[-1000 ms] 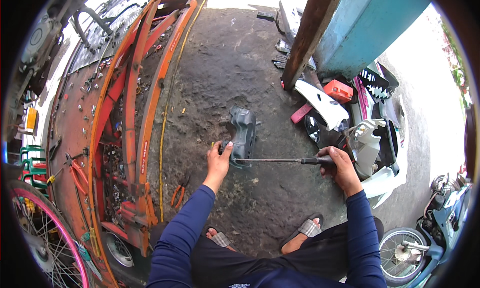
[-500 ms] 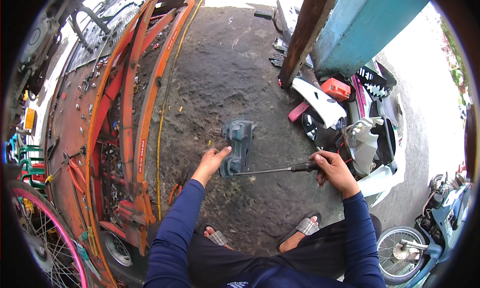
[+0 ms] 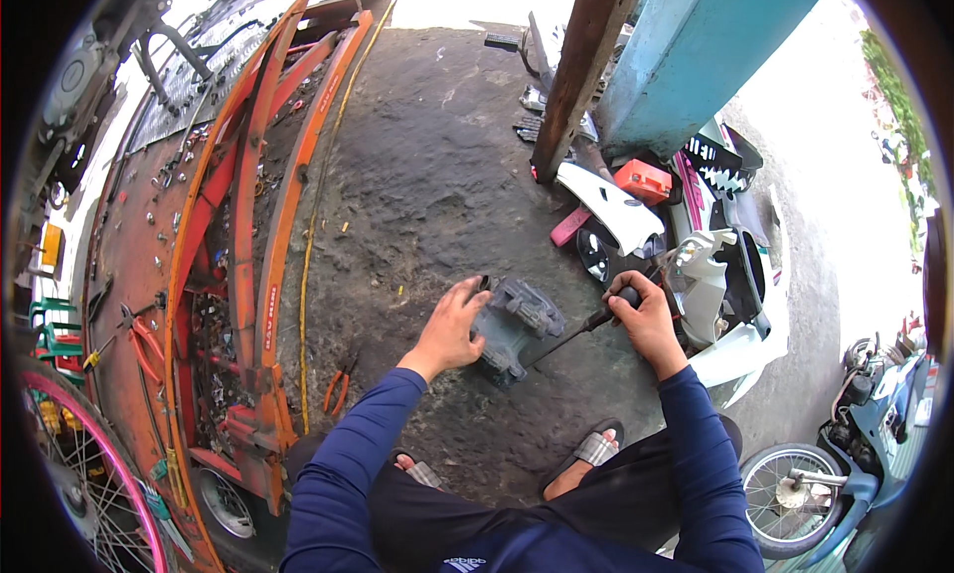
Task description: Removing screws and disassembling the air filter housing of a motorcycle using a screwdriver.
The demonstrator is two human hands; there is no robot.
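Note:
My left hand [image 3: 452, 327] grips the left side of a dark grey moulded plastic part [image 3: 527, 310], which has raised lobes and a recessed middle. The part is tilted above the ground, and some of its left edge is hidden behind my fingers. My right hand [image 3: 646, 325] is wrapped around the black handle of a long screwdriver [image 3: 596, 321]. Its thin shaft slants down and left, with the tip at the part's lower right edge. Whether the tip touches it I cannot tell.
An orange metal lift frame [image 3: 283, 245] stands left, with red-handled pliers [image 3: 341, 386] on the ground beside it. White motorcycle fairings [image 3: 611, 210] and a red box [image 3: 644, 180] lie at right by a blue pillar [image 3: 686, 66]. A motorcycle [image 3: 855, 464] stands lower right.
The plastic part has turned and moved right, from upright to a slant. My left hand has shifted right with it. The screwdriver has swung from nearly level to slanting steeply down.

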